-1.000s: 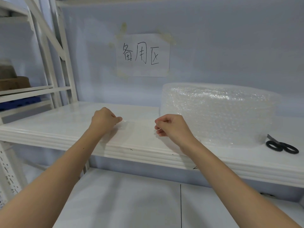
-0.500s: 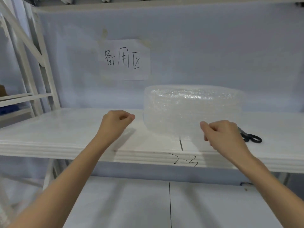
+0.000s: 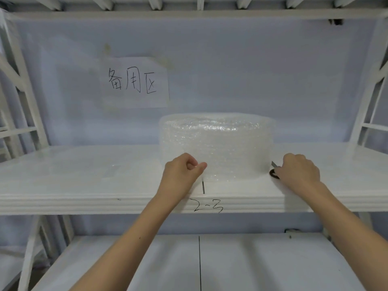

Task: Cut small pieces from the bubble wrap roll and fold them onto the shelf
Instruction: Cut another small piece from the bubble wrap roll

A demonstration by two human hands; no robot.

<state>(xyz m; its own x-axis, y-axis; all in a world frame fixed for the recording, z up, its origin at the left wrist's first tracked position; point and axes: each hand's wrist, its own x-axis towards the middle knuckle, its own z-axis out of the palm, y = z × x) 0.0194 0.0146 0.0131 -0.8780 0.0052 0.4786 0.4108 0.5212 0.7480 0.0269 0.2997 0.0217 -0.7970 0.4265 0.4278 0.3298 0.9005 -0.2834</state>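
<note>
left hand (image 3: 182,172) fingers curled at bubble wrap roll (image 3: 217,147), right hand (image 3: 299,170) fingers gripping scissors (image 3: 273,171).

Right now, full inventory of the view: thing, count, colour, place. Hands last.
roll: 1, clear bubble wrap, on the shelf at centre, near the wall
scissors: 1, dark handles, on the shelf right of the roll, mostly hidden by the right hand
sheet: 1, clear and faint, flat on the shelf left of the roll
shelf: 1, white, across the middle, "2-3" written on its front edge
sign: 1, white paper with black writing, taped to the wall above the roll
left hand: 1, fingers curled, at the roll's lower left edge
right hand: 1, over the scissors; grip cannot be told
</note>
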